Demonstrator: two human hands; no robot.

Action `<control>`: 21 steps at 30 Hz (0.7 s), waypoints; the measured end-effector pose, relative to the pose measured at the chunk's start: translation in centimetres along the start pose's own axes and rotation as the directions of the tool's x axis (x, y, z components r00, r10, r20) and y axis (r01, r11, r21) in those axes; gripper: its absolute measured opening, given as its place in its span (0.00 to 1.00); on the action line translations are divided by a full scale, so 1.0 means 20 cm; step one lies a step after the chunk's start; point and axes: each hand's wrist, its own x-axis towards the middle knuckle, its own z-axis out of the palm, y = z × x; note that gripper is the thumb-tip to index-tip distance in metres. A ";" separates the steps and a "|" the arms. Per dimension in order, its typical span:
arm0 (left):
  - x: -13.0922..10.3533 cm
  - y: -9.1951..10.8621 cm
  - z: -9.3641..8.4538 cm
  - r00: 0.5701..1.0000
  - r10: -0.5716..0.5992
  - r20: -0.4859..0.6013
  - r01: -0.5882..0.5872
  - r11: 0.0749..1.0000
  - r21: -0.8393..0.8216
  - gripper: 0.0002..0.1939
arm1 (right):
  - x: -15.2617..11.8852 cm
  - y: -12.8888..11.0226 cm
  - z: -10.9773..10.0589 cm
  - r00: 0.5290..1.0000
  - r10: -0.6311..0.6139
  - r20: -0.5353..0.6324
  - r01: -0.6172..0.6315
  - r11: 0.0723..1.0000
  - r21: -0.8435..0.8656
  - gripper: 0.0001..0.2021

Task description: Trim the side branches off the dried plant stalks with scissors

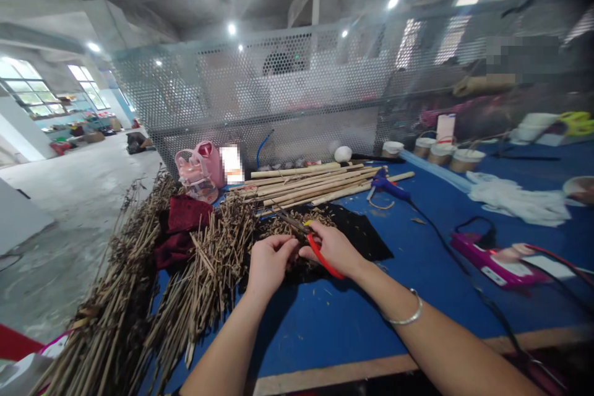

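Note:
My right hand [335, 247] is closed round a pair of scissors with red handles [320, 257], the blades pointing away to the upper left. Just left of it, my left hand [271, 260] is closed in a pinch at the fingertips. Whatever lies between those fingers is too small to make out. Both hands are over a black cloth [364, 235] strewn with a pile of dried plant bits [320, 216]. Bundles of dried plant stalks [204, 278] lie to the left of my left hand.
Several pale sticks [297, 189] lie behind the hands. A blue glue gun [390, 187] trails a cord across the blue table [343, 322]. A purple power strip [496, 266] is at right, near a white plastic bag [520, 198]. A pink bag [206, 164] stands by the perforated metal screen [320, 86].

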 end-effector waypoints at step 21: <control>-0.01 -0.01 -0.01 0.992 0.044 -0.121 -0.042 0.999 0.018 0.17 | -0.01 -0.05 0.02 0.996 -0.057 -0.071 0.049 0.993 -0.107 0.21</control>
